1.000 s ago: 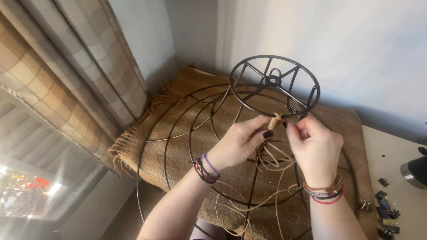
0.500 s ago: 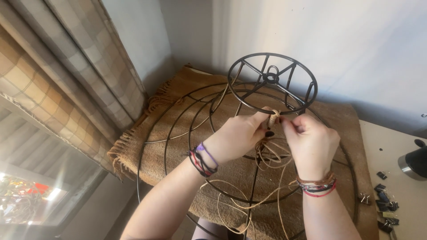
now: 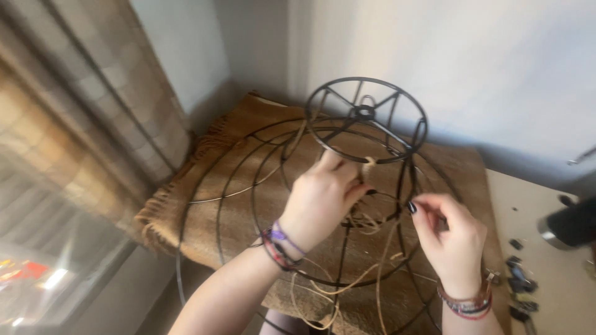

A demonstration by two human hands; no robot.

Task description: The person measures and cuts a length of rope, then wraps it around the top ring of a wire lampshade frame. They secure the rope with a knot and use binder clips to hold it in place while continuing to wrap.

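Frame: black wire lampshade frame (image 3: 366, 118) stood over a brown burlap cloth (image 3: 248, 186), its small spoked top ring at the far side, its wide hoops spreading toward the near edge
Left hand: left hand (image 3: 320, 201) reached in among the ribs, fingers (image 3: 347, 186) pinched on tan twine (image 3: 369, 166) where it was wound on the near edge of the top ring
Right hand: right hand (image 3: 453, 239) sat just right of the left, fingers (image 3: 428, 205) closed on a strand of the same twine, dark nail showing
Twine slack: loose loops hung down inside the frame toward the near edge
Wrists: beaded bracelets (image 3: 279, 245) on both
Right side: pale table (image 3: 546, 260) carried small dark clips (image 3: 518, 282) and a dark round object (image 3: 571, 223), blurred
Left side: checked curtain (image 3: 81, 105) hung by a window
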